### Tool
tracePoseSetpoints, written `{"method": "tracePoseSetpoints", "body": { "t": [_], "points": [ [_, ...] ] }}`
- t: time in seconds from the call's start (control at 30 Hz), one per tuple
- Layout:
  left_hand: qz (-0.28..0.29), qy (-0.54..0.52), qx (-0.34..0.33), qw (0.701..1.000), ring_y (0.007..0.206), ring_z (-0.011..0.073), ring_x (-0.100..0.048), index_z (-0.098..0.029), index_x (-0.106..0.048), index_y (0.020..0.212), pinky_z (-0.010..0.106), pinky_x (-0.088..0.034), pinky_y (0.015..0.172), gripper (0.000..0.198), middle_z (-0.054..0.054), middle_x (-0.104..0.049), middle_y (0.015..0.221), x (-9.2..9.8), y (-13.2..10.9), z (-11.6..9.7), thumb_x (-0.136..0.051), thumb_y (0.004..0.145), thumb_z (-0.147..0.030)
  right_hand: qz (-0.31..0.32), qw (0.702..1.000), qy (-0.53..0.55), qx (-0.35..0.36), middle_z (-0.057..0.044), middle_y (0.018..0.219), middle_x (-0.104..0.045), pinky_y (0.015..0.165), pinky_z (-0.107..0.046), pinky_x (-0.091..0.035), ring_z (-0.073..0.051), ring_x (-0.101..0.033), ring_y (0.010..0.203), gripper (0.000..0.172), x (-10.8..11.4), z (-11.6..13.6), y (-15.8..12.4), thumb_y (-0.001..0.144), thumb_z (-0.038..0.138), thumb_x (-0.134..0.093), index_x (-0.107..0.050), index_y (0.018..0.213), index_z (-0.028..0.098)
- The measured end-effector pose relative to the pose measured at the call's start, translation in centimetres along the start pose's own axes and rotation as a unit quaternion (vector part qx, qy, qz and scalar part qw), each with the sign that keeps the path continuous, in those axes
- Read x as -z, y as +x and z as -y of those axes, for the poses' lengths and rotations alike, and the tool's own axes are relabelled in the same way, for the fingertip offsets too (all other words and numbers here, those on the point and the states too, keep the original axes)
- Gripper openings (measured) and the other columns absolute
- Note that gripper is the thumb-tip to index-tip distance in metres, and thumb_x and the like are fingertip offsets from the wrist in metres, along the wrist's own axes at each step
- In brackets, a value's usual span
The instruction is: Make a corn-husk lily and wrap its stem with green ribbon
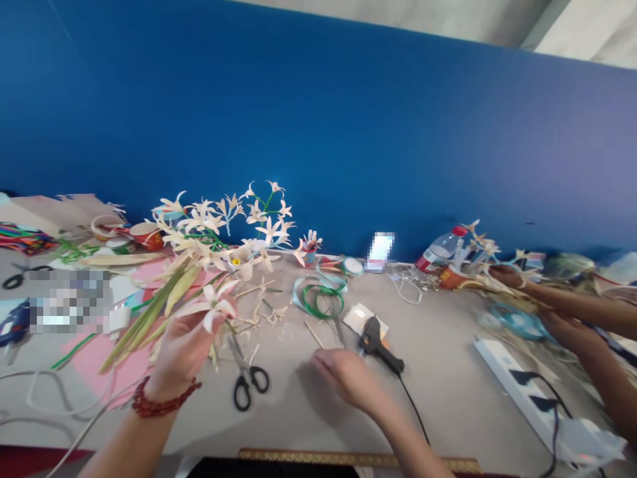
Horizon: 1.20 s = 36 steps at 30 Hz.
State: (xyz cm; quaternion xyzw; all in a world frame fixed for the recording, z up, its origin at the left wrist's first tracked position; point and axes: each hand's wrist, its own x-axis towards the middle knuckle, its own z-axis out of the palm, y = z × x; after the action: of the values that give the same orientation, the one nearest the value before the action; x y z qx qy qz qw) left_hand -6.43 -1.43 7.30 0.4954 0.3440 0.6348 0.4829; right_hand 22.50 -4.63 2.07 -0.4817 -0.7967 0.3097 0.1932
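My left hand (pixel 182 348), with a red bead bracelet at the wrist, is closed on a white handmade flower (pixel 213 302) and holds it above the grey table (pixel 438 358). A bunch of white flowers on green stems (pixel 219 232) lies just beyond it. My right hand (pixel 348 375) is blurred and rests low over the table, fingers together and nothing visible in it, close to a black glue gun (pixel 378 342). Black-handled scissors (pixel 246 378) lie between my hands.
Green and pale blue ribbon (pixel 321 295) lies mid-table. Another person's hands (pixel 542 312) work with flowers at the right, by a plastic bottle (pixel 440 251). A white power strip (pixel 527 388) lies at the right edge. Red cups (pixel 146 234) and paper scraps fill the left. A blue wall stands behind.
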Motion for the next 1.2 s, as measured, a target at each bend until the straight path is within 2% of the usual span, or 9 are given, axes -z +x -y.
{"method": "tracePoseSetpoints", "body": {
  "t": [0.1,0.17,0.23,0.4,0.5,0.67,0.8,0.93,1.2],
  "points": [
    [0.030,0.103,0.083,0.991,0.072,0.0191,-0.063,-0.017,-0.072,0.083,0.030,-0.048,0.070,0.017,0.005,-0.070,0.076,-0.8,0.4,1.3,-0.075,0.076,-0.031,-0.073,0.996,0.041,-0.040,-0.006,0.076,-0.067,0.071,-0.030,-0.044,-0.020,-0.061,0.073,0.039,1.4,0.1,-0.8,0.098,0.040,-0.043,-0.068,0.077,0.020],
    [0.064,0.128,0.102,0.985,0.067,0.0166,-0.060,-0.016,-0.070,0.080,0.027,-0.046,0.064,0.018,0.003,-0.068,0.072,-1.9,0.5,3.0,-0.074,0.075,-0.033,-0.128,0.980,0.154,-0.012,-0.009,0.101,-0.067,0.074,-0.030,-0.047,-0.020,-0.060,0.083,0.031,1.6,1.0,-0.3,0.096,0.045,-0.048,-0.067,0.103,0.022],
    [0.062,0.140,0.109,0.982,0.066,0.0152,-0.059,-0.016,-0.068,0.079,0.024,-0.044,0.062,0.018,0.002,-0.067,0.072,-3.1,0.5,4.7,-0.072,0.077,-0.034,-0.166,0.950,0.266,0.009,-0.010,0.123,-0.058,0.070,-0.029,-0.049,-0.017,-0.058,0.081,0.045,1.3,2.1,0.9,0.088,0.049,-0.061,-0.055,0.126,0.025],
    [0.084,0.166,0.094,0.978,0.070,0.0149,-0.059,-0.016,-0.066,0.079,0.024,-0.045,0.068,0.018,0.000,-0.066,0.074,-4.5,0.0,6.3,-0.069,0.080,-0.034,-0.095,0.885,0.456,0.017,-0.007,0.147,-0.039,0.058,-0.026,-0.049,-0.010,-0.053,0.066,0.085,0.1,3.8,4.4,0.067,0.046,-0.082,-0.040,0.141,0.038],
    [0.106,0.169,0.088,0.976,0.075,0.0165,-0.061,-0.016,-0.065,0.079,0.026,-0.047,0.074,0.018,0.002,-0.068,0.077,-4.7,-0.2,6.2,-0.067,0.081,-0.034,-0.048,0.862,0.504,0.016,-0.005,0.131,-0.055,0.065,-0.026,-0.050,-0.015,-0.060,0.081,0.087,-0.6,4.4,5.8,0.060,0.039,-0.088,-0.046,0.136,0.035],
    [0.104,0.173,0.075,0.977,0.071,0.0160,-0.060,-0.016,-0.065,0.079,0.025,-0.046,0.070,0.016,0.002,-0.067,0.074,-4.7,-0.3,6.0,-0.064,0.083,-0.032,-0.110,0.841,0.529,-0.029,0.000,0.082,-0.065,0.056,-0.024,-0.047,-0.013,-0.055,0.065,0.040,-2.0,4.7,7.0,0.066,0.039,-0.083,-0.069,0.100,0.022],
    [0.071,0.211,0.076,0.972,0.064,0.0136,-0.054,-0.017,-0.065,0.077,0.023,-0.042,0.062,0.019,-0.001,-0.061,0.066,-4.6,-0.3,5.8,-0.064,0.082,-0.035,-0.179,0.828,0.531,-0.034,-0.003,0.090,-0.066,0.053,-0.024,-0.045,-0.010,-0.052,0.060,0.026,-2.4,3.9,7.0,0.069,0.038,-0.080,-0.071,0.084,0.019],
    [0.047,0.224,0.077,0.970,0.060,0.0132,-0.052,-0.017,-0.064,0.075,0.023,-0.042,0.060,0.022,-0.002,-0.060,0.064,-4.2,-0.4,5.1,-0.066,0.081,-0.038,-0.184,0.831,0.522,-0.057,0.001,0.071,-0.063,0.048,-0.022,-0.040,-0.007,-0.045,0.048,0.022,-1.6,2.4,6.2,0.077,0.038,-0.073,-0.069,0.085,0.017],
    [0.011,0.305,-0.046,0.951,0.083,0.0202,-0.064,-0.019,-0.067,0.073,0.027,-0.049,0.076,0.014,0.004,-0.071,0.085,-3.7,0.0,4.6,-0.066,0.080,-0.031,-0.310,0.749,0.576,-0.102,0.005,0.062,-0.055,0.046,-0.021,-0.040,-0.006,-0.040,0.045,0.022,-0.6,-0.3,4.5,0.073,0.031,-0.076,-0.066,0.084,0.016]
  ]
}}
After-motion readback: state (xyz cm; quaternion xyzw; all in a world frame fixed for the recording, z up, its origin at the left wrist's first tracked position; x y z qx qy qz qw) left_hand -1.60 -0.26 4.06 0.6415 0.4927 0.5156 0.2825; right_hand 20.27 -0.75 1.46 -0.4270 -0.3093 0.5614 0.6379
